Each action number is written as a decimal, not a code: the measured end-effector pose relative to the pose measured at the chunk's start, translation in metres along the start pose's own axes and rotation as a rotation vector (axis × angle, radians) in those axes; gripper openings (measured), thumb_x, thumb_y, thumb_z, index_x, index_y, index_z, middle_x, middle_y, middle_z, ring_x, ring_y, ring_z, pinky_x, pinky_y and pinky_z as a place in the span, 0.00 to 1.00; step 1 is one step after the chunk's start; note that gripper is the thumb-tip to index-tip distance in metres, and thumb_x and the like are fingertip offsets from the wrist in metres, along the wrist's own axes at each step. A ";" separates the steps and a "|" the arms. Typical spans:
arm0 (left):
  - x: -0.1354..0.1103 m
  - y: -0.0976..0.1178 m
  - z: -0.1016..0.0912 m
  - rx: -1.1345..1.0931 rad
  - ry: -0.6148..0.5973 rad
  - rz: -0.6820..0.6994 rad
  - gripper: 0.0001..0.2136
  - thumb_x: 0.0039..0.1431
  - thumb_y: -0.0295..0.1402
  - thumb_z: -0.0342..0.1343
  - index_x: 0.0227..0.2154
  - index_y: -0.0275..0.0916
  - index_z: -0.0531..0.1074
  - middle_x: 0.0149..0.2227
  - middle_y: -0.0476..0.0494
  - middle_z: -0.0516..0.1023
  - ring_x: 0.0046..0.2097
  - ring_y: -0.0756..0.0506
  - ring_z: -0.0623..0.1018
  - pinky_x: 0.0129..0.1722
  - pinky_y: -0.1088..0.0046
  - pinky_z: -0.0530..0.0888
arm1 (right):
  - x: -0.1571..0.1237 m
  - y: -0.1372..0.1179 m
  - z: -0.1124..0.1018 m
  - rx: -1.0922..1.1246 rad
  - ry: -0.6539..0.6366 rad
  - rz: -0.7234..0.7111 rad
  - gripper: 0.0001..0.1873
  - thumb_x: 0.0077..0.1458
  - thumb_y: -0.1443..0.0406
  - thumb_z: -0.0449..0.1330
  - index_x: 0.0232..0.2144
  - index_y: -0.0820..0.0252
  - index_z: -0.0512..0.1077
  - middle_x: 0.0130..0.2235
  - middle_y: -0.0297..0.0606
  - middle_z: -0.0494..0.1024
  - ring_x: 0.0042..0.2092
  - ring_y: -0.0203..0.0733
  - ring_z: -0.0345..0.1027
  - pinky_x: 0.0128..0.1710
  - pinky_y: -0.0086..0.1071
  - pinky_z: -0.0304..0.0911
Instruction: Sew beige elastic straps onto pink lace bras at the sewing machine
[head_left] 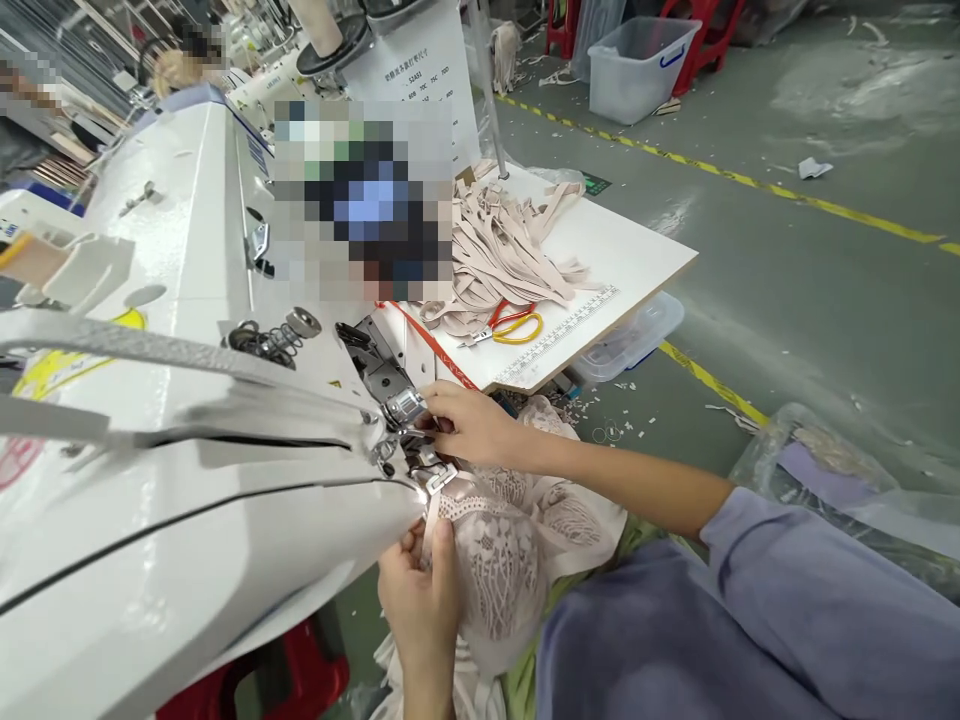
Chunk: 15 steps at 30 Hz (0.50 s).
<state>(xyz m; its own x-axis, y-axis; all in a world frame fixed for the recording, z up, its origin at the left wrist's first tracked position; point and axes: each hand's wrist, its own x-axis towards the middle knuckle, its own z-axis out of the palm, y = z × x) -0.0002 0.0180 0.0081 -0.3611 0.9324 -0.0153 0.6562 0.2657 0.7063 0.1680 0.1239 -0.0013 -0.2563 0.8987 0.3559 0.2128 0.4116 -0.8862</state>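
Note:
A beige lace bra (501,570) hangs below the needle area of a white sewing machine (300,560), its edge at the metal presser foot (441,478). My left hand (424,585) is closed, thumb and fingers pinching the bra's narrow strap just below the foot. Above it, my right hand (476,428) reaches in from the right, fingers curled close behind the foot. Its fingertips are partly hidden by the machine's metal parts, and whatever they hold does not show.
On a white side table (630,255) lie a heap of beige straps (510,250), scissors (514,325) with red and yellow handles and a printed ruler scale. A clear bin (637,70) stands on the floor behind. A red stool (300,670) is under the machine.

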 end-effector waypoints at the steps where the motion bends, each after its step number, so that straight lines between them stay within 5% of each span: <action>1: 0.001 -0.002 0.000 -0.058 -0.086 -0.036 0.26 0.44 0.56 0.58 0.36 0.38 0.72 0.35 0.38 0.80 0.39 0.37 0.79 0.40 0.60 0.74 | 0.000 0.000 0.001 0.002 0.004 0.003 0.08 0.49 0.76 0.61 0.31 0.61 0.71 0.44 0.38 0.72 0.40 0.37 0.66 0.41 0.30 0.62; 5: -0.016 -0.012 0.008 -0.485 -0.584 -0.310 0.30 0.45 0.61 0.58 0.36 0.35 0.77 0.36 0.36 0.81 0.44 0.34 0.79 0.48 0.56 0.73 | -0.006 -0.008 -0.005 0.068 0.012 0.053 0.07 0.50 0.76 0.60 0.29 0.62 0.69 0.42 0.37 0.72 0.36 0.35 0.64 0.41 0.31 0.61; 8: -0.045 -0.020 0.031 -0.686 -0.894 -0.426 0.35 0.41 0.65 0.59 0.33 0.33 0.78 0.32 0.34 0.81 0.43 0.32 0.79 0.47 0.53 0.74 | -0.017 -0.021 -0.018 0.173 -0.078 0.148 0.05 0.54 0.70 0.60 0.27 0.60 0.67 0.34 0.33 0.71 0.33 0.35 0.63 0.36 0.31 0.60; 12: -0.065 -0.034 0.063 -0.549 -1.057 -0.215 0.37 0.44 0.69 0.52 0.31 0.34 0.78 0.30 0.36 0.79 0.40 0.36 0.78 0.42 0.58 0.74 | -0.043 -0.020 -0.029 0.472 -0.145 0.478 0.07 0.53 0.62 0.60 0.29 0.58 0.66 0.27 0.29 0.71 0.27 0.35 0.65 0.30 0.31 0.63; 15: -0.053 -0.055 0.063 -0.470 -1.038 -0.167 0.30 0.46 0.63 0.57 0.27 0.35 0.75 0.27 0.43 0.75 0.34 0.43 0.74 0.37 0.66 0.71 | -0.063 0.002 -0.036 0.624 0.171 0.756 0.12 0.45 0.59 0.63 0.27 0.58 0.65 0.28 0.33 0.74 0.27 0.37 0.68 0.27 0.31 0.65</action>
<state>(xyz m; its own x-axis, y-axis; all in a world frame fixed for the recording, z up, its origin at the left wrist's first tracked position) 0.0248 -0.0310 -0.0746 0.4421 0.7046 -0.5550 0.2610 0.4909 0.8312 0.2185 0.0733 -0.0154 -0.1083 0.9217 -0.3725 -0.2826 -0.3878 -0.8774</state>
